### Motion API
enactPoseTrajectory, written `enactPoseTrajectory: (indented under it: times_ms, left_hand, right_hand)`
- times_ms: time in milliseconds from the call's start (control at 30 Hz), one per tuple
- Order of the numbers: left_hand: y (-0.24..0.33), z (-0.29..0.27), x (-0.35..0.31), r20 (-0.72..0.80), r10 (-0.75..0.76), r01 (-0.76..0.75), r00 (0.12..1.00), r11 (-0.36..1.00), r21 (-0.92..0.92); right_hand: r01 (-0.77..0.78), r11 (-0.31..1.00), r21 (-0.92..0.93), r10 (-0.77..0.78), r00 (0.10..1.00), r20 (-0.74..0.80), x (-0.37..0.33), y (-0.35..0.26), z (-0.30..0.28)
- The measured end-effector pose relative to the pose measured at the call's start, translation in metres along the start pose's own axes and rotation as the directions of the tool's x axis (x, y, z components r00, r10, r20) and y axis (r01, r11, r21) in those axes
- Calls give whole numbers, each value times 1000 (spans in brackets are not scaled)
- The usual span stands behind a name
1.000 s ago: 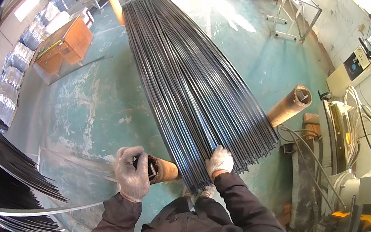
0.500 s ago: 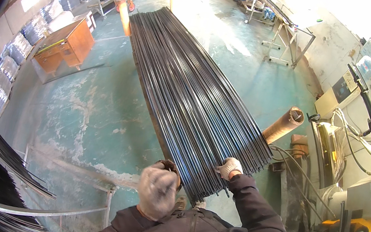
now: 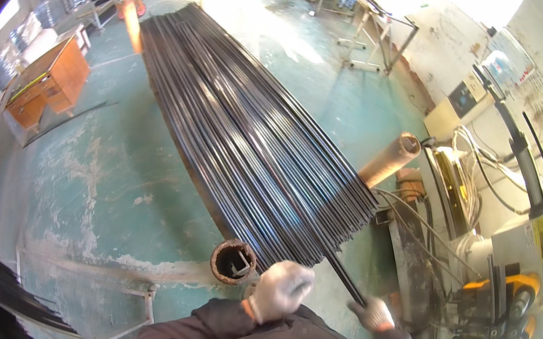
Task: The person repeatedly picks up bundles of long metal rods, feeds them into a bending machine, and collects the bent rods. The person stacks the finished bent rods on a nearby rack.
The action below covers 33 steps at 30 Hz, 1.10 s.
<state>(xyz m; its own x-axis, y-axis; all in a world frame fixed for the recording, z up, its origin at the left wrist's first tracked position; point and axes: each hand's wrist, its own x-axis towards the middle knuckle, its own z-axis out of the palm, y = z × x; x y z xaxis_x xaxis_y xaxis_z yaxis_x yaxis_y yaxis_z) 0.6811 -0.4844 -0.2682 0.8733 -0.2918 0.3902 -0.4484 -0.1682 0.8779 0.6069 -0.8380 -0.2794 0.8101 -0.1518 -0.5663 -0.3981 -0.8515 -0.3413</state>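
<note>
A wide layer of long black rods [image 3: 240, 143] stretches away from me, near ends close to my body. My right hand [image 3: 376, 315], in a pale glove, is closed round the near ends of a few black rods [image 3: 345, 278] that stick out past the others. My left hand [image 3: 282, 289], also gloved, is curled like a fist in front of my jacket, beside the near left corner of the layer. Whether anything is inside its fingers is hidden. Just left of it stands the open, brown-rimmed end of a tube post [image 3: 233, 261].
Another brown tube post [image 3: 392, 159] rises at the layer's right edge. Machinery with hoses and yellow parts [image 3: 505, 285] stands close on my right. A wooden desk [image 3: 51, 81] is at the left. More dark rods lie on a rack [image 3: 18, 289] at lower left.
My right hand has moved right and toward me, drawing a few rods out past the others. My left hand has shifted right, from over the near tube post to beside the rod ends.
</note>
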Motion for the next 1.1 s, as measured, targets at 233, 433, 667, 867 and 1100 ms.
enactPoseTrajectory:
  times_ms: [233,433,667,867,1100]
  left_hand:
    - [-121,59,35,300,-753,478,585,22,-878]
    - [-71,92,91,344,-644,346,683,-130,-929]
    - [-3,172,129,408,-641,623,650,141,-769]
    - [115,228,243,246,-502,428,829,286,-858]
    - [210,406,253,612,-189,640,768,239,-730]
  right_hand:
    - [-559,798,-225,555,827,-87,-233,102,-13]
    - [-411,905,-110,352,869,-346,-205,89,36]
    - [-529,846,-64,404,715,-570,-258,310,23]
    - [-707,534,464,411,-263,-873,-320,500,23]
    - [859,-508,61,803,498,-326,-227,442,-65]
